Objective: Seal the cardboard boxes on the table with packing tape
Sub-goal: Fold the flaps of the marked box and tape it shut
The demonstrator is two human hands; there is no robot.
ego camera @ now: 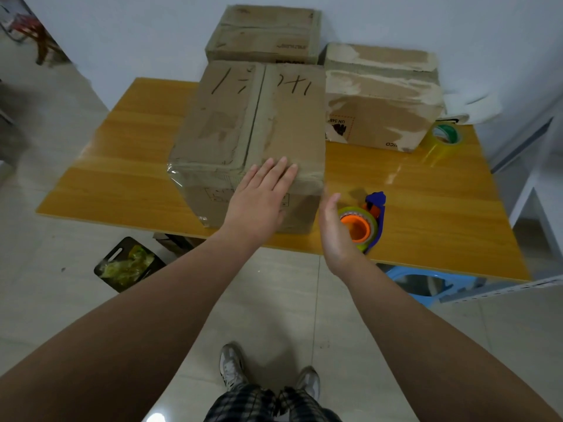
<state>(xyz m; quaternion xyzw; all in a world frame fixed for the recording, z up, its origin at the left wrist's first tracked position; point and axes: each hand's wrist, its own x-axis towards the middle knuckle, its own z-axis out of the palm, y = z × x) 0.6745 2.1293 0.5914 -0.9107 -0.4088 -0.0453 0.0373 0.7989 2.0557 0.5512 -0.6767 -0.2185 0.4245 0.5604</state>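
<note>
A large cardboard box [253, 123] with black handwriting stands at the front of the wooden table [426, 202]. Clear tape runs across its near top edge and hangs off the left corner. My left hand [259, 199] lies flat with straight fingers on that near edge and front face. My right hand [333, 229] hovers open, edge-on, just right of the box, holding nothing. Right behind it a blue tape dispenser [376, 214] with an orange-cored roll lies on the table.
Two more cardboard boxes sit behind: one at the back centre [265, 33], one with torn paper at the back right [384, 95]. A loose roll of clear tape [446, 137] lies at the right. A blue stool [426, 284] and a black bin [128, 264] stand on the floor.
</note>
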